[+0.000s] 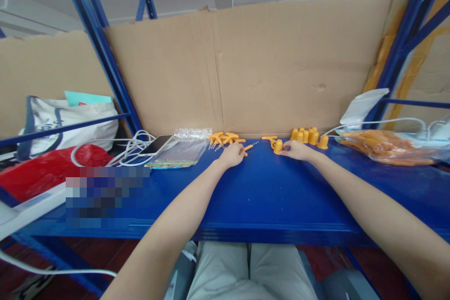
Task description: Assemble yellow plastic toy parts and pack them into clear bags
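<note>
My left hand (232,155) is closed around the orange handle of a corkscrew (250,146), whose metal spiral points to the right and away from me. Just behind that hand lies a pile of orange-handled corkscrews (216,138), their spirals toward me. With its fingertips, my right hand (296,150) grips an orange bell-shaped plastic piece (278,146) standing on the blue table. Beyond it is another orange T-shaped piece (269,138), partly hidden. Several more orange bell-shaped pieces (305,136) stand grouped behind my right hand, and one sits a little apart (323,142).
A clear plastic bag (183,152), a phone-like device (158,144) and white cables (135,152) lie left on the blue table (260,197). A plastic bag of orange pieces (383,146) is at right. Cardboard (281,70) forms the back wall.
</note>
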{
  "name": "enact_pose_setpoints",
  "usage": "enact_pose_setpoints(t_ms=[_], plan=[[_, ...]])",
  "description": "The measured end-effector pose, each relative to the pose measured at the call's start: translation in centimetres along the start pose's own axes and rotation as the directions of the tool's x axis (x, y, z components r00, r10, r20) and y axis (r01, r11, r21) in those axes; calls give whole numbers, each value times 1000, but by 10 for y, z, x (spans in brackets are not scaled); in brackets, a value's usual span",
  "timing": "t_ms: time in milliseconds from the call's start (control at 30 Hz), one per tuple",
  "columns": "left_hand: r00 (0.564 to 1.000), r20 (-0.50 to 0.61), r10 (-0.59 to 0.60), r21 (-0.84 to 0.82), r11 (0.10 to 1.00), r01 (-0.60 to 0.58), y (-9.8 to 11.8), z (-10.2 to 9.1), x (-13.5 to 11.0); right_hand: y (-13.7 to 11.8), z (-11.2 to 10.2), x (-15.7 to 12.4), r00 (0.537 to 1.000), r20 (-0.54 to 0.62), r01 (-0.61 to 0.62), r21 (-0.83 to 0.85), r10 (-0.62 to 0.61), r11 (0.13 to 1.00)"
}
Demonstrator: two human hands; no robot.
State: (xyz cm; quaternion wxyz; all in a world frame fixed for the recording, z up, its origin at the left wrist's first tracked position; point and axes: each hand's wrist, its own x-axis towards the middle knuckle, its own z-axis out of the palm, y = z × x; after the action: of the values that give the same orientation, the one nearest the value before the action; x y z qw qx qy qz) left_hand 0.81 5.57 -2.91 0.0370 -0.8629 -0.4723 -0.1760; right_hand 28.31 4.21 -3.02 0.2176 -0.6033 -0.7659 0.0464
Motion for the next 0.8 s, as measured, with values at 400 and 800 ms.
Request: enact_pose_setpoints(t_ms=[400, 800], plan=[[993, 63, -101, 46, 994, 98, 9, -6, -8, -5, 18, 3, 996, -77, -43, -94, 35, 995], [1000, 27, -11, 108, 994, 8, 0, -2, -3, -41, 0, -17, 980, -101, 110, -445, -172, 889]])
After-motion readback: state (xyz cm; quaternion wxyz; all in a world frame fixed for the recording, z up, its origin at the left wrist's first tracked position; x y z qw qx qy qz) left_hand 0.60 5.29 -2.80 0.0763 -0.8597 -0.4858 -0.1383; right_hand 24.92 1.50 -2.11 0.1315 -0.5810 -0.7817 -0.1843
